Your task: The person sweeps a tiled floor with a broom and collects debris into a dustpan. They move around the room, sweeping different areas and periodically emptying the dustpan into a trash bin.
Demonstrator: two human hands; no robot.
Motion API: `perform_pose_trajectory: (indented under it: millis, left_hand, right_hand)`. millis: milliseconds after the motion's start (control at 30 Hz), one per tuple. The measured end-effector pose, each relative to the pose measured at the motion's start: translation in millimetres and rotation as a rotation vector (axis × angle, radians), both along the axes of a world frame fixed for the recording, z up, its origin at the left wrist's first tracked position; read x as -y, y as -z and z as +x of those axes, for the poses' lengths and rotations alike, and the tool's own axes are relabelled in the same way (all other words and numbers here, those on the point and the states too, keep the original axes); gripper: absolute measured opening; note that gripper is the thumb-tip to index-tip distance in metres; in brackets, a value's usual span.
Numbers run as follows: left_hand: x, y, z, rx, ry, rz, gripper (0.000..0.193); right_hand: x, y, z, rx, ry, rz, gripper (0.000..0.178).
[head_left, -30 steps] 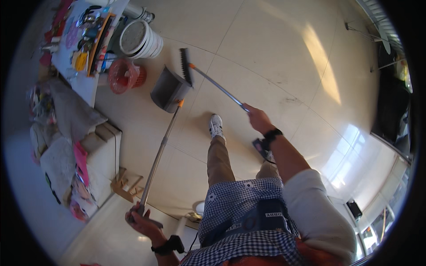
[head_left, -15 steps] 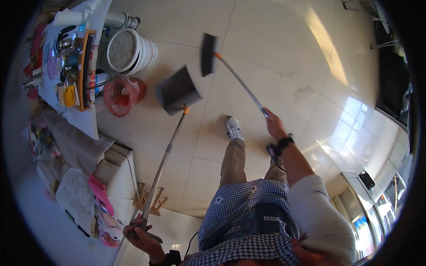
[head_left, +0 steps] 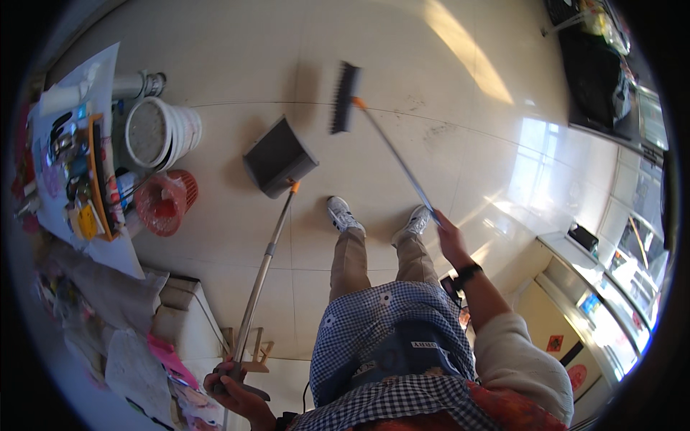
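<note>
My left hand (head_left: pixel 241 394) is wrapped round the upper end of a dustpan's long grey handle. The grey dustpan (head_left: pixel 280 159) hangs over or rests on the tiled floor, its open mouth facing away from me; an orange joint links pan and pole. In my right hand (head_left: pixel 453 241) is the blue-grey pole of a broom (head_left: pixel 394 153). Its dark bristle head (head_left: pixel 346 98) is right of and beyond the dustpan, apart from it, bristles turned left. A shadow lies on the floor left of the bristles, separate from them.
A white bucket (head_left: pixel 149 131) and a red plastic basket (head_left: pixel 159 205) stand at left beside a cluttered table (head_left: pixel 108 72). Nearer are a cloth-covered seat (head_left: pixel 180 298) and a small wooden stool (head_left: pixel 259 353). A cabinet (head_left: pixel 553 287) stands at right. Dark smudges mark the floor.
The bucket and table have slid left and down in view. The dustpan is farther from the bucket. The broom head, blurred before, is sharp now, and both my shoes show.
</note>
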State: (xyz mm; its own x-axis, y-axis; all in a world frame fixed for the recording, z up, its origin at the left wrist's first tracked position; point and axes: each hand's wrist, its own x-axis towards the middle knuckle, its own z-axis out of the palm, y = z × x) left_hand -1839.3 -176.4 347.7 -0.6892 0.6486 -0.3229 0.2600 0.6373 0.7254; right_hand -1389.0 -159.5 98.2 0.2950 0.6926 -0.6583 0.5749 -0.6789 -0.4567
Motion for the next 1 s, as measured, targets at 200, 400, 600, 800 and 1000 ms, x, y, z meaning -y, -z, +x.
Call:
perform_pose_trajectory:
  millis: [200,400,600,800,1000]
  left_hand:
    - [-18,3,5,-0.13,0.185,-0.085,0.02]
    - [-31,11,13,-0.191,0.288,-0.085,0.018]
    - [-47,9,39,-0.204,0.36,-0.081,0.017]
    - [-51,4,83,-0.169,0.452,-0.02,0.02]
    - [-68,14,133,-0.187,0.39,-0.029,0.021]
  right_hand:
    - [-86,63,-42,0.024,-0.04,-0.097,0.041]
    - [-28,48,22,0.138,0.18,-0.164,0.039]
    - [56,25,61,0.141,0.277,-0.055,0.038]
    - [69,-21,75,0.227,0.262,0.01,0.038]
    - [-42,6,174,0.536,0.002,0.087,0.033]
